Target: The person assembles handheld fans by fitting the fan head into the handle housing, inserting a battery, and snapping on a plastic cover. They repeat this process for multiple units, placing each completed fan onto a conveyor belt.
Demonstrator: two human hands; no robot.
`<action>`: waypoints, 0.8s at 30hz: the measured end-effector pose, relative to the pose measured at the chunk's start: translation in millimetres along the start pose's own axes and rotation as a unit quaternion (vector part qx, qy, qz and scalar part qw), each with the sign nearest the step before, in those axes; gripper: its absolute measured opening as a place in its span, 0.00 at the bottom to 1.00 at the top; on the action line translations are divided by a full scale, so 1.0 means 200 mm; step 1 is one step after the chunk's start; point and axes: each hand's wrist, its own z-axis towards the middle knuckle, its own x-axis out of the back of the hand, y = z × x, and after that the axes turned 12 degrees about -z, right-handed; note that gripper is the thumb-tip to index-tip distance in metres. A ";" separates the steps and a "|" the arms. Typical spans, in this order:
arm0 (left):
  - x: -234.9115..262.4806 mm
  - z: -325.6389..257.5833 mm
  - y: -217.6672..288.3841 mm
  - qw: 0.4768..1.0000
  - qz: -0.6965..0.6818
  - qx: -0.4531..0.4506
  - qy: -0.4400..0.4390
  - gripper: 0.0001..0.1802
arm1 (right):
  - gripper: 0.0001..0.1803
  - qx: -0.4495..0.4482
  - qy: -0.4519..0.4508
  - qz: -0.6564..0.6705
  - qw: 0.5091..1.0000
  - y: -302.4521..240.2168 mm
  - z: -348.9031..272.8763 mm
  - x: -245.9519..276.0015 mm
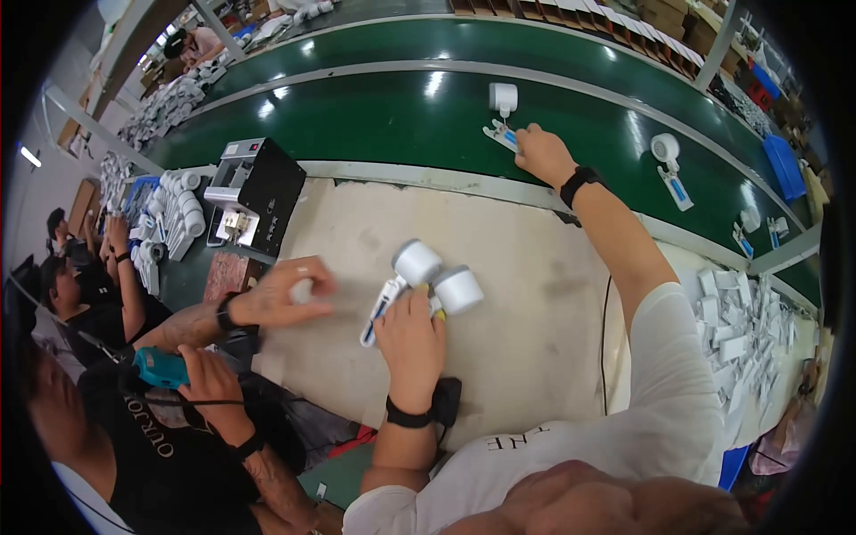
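While green conveyor belt (374, 116) runs past, beige worktable (535, 294) lies scuffed.

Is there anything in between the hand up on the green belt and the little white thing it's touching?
No. The right hand already rests on the white part with the blue strip on the green belt; nothing visible lies between them. The left hand holds two white round-headed pieces.
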 end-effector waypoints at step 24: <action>-0.34 -0.18 0.44 0.751 -0.622 0.121 -0.183 0.20 | 0.17 -0.065 -0.062 0.212 0.973 -0.63 -1.39 0.82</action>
